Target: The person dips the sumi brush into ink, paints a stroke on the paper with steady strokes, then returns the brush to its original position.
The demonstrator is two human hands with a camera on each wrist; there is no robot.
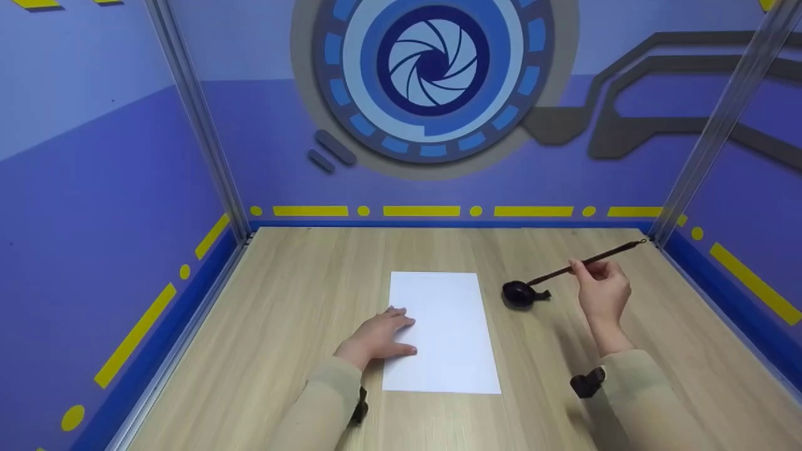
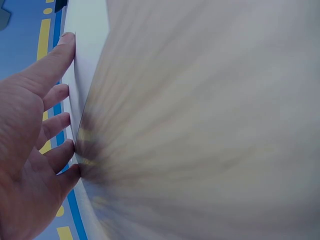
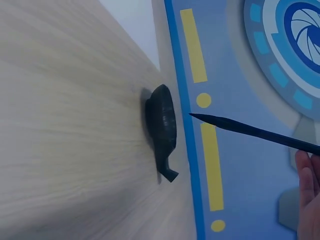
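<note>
A sheet of white paper (image 1: pixel 445 332) lies flat on the wooden table. On its left edge rests my left hand (image 1: pixel 379 338), fingers spread and fingertips touching the sheet; the same hand (image 2: pixel 25 130) shows at the side of the left wrist view. Between its fingertips, my right hand (image 1: pixel 604 294) pinches a dark writing brush (image 1: pixel 611 252) by the shaft, held at a slant. The pointed brush tip is over a small black ink dish (image 1: pixel 519 295) with a short handle, right of the paper. In the right wrist view the brush (image 3: pixel 250 131) shows clear of the dish (image 3: pixel 164 120).
The light wooden table (image 1: pixel 301 282) meets a blue back wall (image 1: pixel 250 144) with yellow dashes and a round emblem. Metal posts (image 1: pixel 194 113) stand at both back corners. A small black device (image 1: pixel 588 383) sits at the right sleeve.
</note>
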